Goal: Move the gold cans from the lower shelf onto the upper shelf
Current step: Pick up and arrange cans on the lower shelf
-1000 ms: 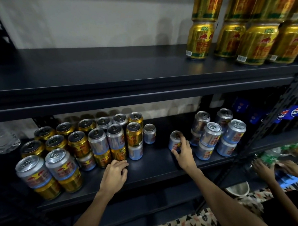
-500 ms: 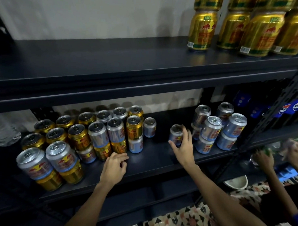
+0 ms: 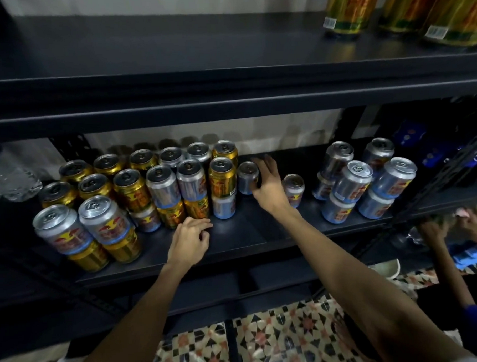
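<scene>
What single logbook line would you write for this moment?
right hand: grips silver can | left hand: rests on lower shelf, holds nothing | gold cans: many on lower shelf, none in hand

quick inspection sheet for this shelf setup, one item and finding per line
surface: dark lower shelf and upper shelf
job's things: gold cans on the lower shelf, some under silver ones; upper cans, gold, already at the top right
clutter: silver cans mixed in and grouped on the right; clear bottle on the far left
grippers: left hand rests on the lower shelf and holds nothing; right hand curls round a lone can, which is silver, not gold
cables: nothing seen
surroundings: patterned floor; another person's hands at the lower right
</scene>
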